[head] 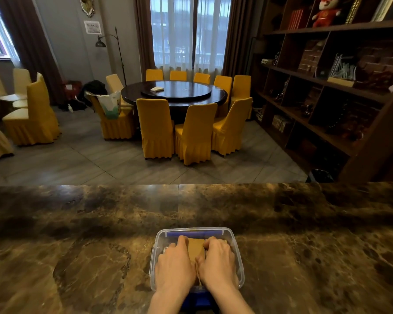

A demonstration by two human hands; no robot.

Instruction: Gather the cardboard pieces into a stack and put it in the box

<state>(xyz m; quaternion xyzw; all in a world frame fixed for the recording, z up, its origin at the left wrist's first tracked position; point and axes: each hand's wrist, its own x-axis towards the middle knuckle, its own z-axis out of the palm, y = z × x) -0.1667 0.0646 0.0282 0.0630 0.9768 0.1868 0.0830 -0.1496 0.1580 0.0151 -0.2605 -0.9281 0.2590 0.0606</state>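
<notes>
A clear plastic box [233, 240] with blue handles sits on the marble counter near its front edge. Inside it lies a brown cardboard stack [196, 247]. Both hands reach into the box. My left hand [175, 266] grips the stack's left side, fingers curled over its edge. My right hand [218, 262] grips the right side the same way. Most of the stack is hidden under the hands, so whether it rests on the box floor is unclear.
The dark marble counter [77, 245] stretches left and right of the box. Beyond its far edge are a round dining table [175, 90] with yellow chairs and a wooden shelf unit [327, 87] at the right.
</notes>
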